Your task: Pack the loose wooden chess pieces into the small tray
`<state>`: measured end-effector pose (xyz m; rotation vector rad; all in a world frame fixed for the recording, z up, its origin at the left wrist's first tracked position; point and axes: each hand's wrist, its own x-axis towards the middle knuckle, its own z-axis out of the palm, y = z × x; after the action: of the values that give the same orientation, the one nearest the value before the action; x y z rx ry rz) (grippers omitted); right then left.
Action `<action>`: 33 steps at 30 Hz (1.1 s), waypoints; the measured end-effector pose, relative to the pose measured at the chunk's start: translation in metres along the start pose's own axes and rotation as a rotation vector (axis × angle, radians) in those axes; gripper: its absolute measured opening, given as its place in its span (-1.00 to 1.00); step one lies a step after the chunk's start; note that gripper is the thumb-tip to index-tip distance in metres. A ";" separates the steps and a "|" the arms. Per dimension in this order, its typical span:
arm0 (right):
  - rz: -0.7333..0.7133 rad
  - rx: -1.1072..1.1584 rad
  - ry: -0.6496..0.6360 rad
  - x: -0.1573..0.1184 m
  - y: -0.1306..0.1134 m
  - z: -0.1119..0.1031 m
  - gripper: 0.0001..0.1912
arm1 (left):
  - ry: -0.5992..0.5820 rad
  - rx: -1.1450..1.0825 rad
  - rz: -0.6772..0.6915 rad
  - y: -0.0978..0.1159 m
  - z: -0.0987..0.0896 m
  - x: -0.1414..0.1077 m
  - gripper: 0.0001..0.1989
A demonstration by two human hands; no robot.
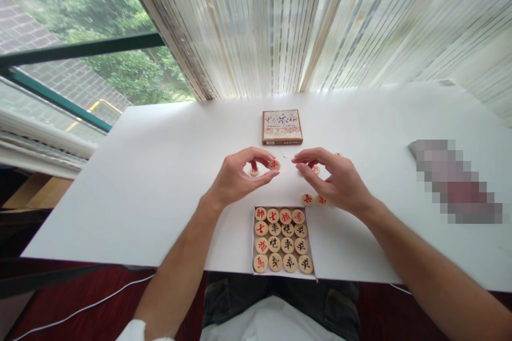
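The left hand [234, 177] pinches a red piece [274, 165] between the thumb and the fingertips, its marked face up, just above the middle of the table [168, 170]. Between that hand's curled thumb and fingers, another red-marked disc [254, 171] shows through the loop, a little to the left of the pinched one. The right hand [344, 178] faces it from the right, thumb and fingers bent toward each other with a small gap at the tips; nothing can be seen gripped there. Inside its curve a further red disc [316, 169] shows, partly covered by the fingers. Just on the near side of the right hand lie two red soldiers [307, 199] side by side, the right one close against the hand's edge in view, and beyond the knuckles a sliver of one more disc [338, 154] peeps out. Nearer, between the forearms, a shallow tray [310, 213] sits at the near edge of the table, filled with four rows of four discs: the far row and the left column are red, the other nine black. Farther off, beyond the hands, the lid [282, 127] lies flat, printed "Chinese chess". At the far right is a blurred-out object [456, 181]. Past the table hangs a striped curtain [272, 21], with a window [120, 48] on the left showing trees and brick paving.
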<state>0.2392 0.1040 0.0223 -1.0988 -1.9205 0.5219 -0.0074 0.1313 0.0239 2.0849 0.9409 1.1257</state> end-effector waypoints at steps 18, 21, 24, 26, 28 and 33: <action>0.193 0.385 -0.117 -0.004 -0.008 0.016 -0.83 | -0.137 -0.032 0.072 0.007 0.008 -0.001 -0.70; 0.190 0.385 -0.111 -0.004 -0.008 0.017 -0.82 | -0.139 0.003 0.062 0.007 0.008 0.000 -0.72; 0.179 0.383 -0.117 -0.005 -0.006 0.017 -0.82 | -0.154 -0.002 0.055 0.008 0.008 0.000 -0.77; 0.173 0.359 -0.129 -0.006 -0.005 0.016 -0.82 | -0.160 -0.004 0.039 0.009 0.008 -0.001 -0.79; 0.162 0.327 -0.143 -0.007 -0.004 0.015 -0.82 | -0.158 -0.005 0.024 0.009 0.008 -0.001 -0.79; 0.137 0.271 -0.130 -0.007 -0.003 0.013 -0.82 | -0.160 -0.019 -0.009 0.009 0.007 -0.002 -0.80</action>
<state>0.2292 0.0970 0.0142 -1.0440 -1.8264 0.9210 0.0007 0.1234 0.0267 2.1174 0.8587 0.9438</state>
